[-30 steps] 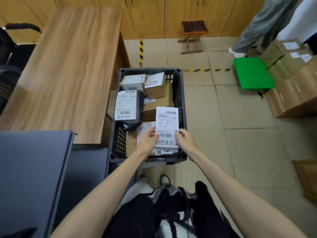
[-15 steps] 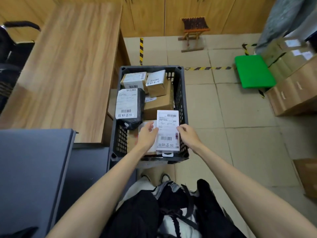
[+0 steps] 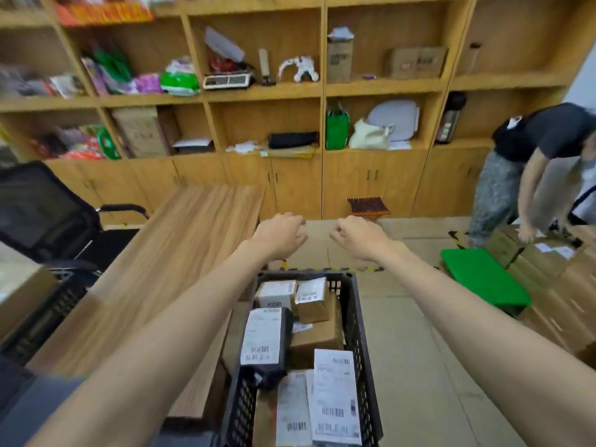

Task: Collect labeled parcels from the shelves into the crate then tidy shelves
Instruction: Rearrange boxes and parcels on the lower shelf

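The black plastic crate stands on the floor below my arms and holds several labeled parcels. A flat white-labeled parcel lies at its near right, a black bag with a white label at its left, and brown boxes toward the back. My left hand and my right hand are raised in front of me above the crate, fingers loosely curled, holding nothing. The wooden shelves fill the wall ahead, with mixed goods in their compartments.
A wooden desk runs along the left, with a black office chair behind it. A green stool and stacked cardboard boxes sit at the right, where another person bends over them. A small wooden stool stands before the cabinets.
Both hands let go of the white-labeled parcel, which now lies in the crate, and rose forward. My view tilted up from the crate to the shelves.
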### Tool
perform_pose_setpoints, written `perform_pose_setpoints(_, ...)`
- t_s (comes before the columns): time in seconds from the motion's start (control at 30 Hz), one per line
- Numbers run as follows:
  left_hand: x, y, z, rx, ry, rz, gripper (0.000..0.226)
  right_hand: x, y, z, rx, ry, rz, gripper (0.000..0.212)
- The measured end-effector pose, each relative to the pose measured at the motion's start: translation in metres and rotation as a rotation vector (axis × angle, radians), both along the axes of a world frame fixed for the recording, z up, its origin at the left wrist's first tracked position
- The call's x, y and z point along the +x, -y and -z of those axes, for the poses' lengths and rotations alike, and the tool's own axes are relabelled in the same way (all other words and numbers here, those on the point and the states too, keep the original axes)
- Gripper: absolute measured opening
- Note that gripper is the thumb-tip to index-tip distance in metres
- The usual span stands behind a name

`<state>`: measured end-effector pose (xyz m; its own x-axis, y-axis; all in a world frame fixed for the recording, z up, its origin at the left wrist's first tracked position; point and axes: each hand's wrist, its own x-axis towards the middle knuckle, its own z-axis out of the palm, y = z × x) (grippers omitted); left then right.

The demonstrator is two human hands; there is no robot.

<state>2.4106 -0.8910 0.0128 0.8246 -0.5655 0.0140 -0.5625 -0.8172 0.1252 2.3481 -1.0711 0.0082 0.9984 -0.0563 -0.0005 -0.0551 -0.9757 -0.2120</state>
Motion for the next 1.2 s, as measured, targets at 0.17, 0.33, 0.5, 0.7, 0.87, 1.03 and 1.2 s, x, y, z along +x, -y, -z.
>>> perform_pose_setpoints(0.17, 0.017, -0.014, -0.078, -0.010, 0.188, -0.076, 0.041, 0.037, -0.010, -0.068, -0.060, 0.102, -0.055, 0.030)
perform_pose_setpoints(0.33, 0.022, -0.045, -0.113, 0.004, 0.235, -0.159, 0.035, 0.062, -0.032, -0.093, -0.069, 0.170, -0.145, 0.030)
perform_pose_setpoints(0.5, 0.006, -0.086, -0.111, 0.022, 0.245, -0.312, 0.035, 0.083, -0.066, -0.089, -0.107, 0.171, -0.303, 0.033)
perform_pose_setpoints(0.7, -0.044, -0.176, -0.083, 0.136, 0.150, -0.594, 0.038, 0.087, -0.146, -0.080, -0.032, 0.147, -0.568, 0.040)
perform_pose_setpoints(0.87, -0.102, -0.243, -0.094, 0.114, 0.143, -0.811, 0.036, 0.065, -0.227, -0.079, 0.020, 0.143, -0.780, 0.041)
perform_pose_setpoints(1.03, -0.181, -0.292, -0.105, 0.058, 0.163, -1.036, 0.035, 0.020, -0.314, -0.093, 0.025, 0.207, -1.049, 0.033)
perform_pose_setpoints(1.2, -0.291, -0.330, -0.123, 0.021, 0.153, -1.301, 0.034, -0.056, -0.399, -0.114, 0.031, 0.272, -1.358, 0.028)
